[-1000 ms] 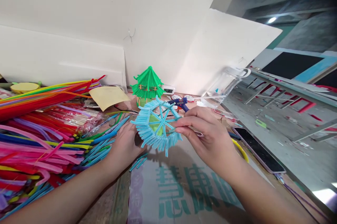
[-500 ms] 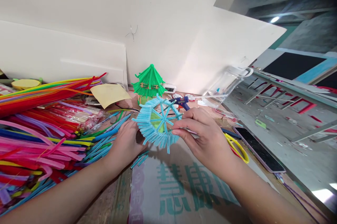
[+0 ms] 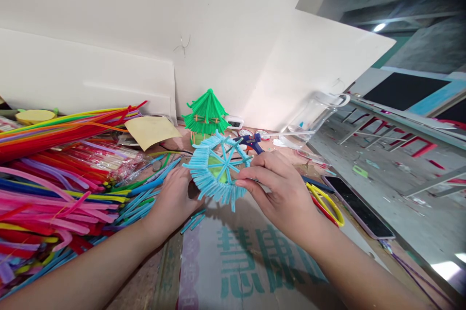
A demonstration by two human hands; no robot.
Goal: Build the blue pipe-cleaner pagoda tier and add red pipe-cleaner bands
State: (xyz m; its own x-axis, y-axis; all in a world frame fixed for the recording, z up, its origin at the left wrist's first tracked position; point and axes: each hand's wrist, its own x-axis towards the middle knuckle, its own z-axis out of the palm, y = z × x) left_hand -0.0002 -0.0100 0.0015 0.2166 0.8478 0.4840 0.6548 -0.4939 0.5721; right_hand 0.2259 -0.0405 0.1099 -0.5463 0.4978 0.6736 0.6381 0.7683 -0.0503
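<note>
A light-blue pipe-cleaner roof frame (image 3: 214, 174), round with spokes and a fringe of short pieces, is held tilted above the table. My left hand (image 3: 174, 200) grips its left lower rim from behind, fingers closed. My right hand (image 3: 282, 193) pinches the right edge of the rim between thumb and fingers. A finished green pipe-cleaner pavilion (image 3: 205, 115) stands just behind the frame.
A big heap of coloured pipe cleaners (image 3: 54, 174) fills the left. A blue glue gun (image 3: 251, 141), yellow-handled scissors (image 3: 325, 200), a phone (image 3: 358, 208) and a clear plastic jug (image 3: 313, 113) lie at the right. Cardboard with green print (image 3: 251, 261) covers the table front.
The blue frame has barely moved. My right fingers shifted slightly along its right rim, and the scissors beneath my right hand have come into view.
</note>
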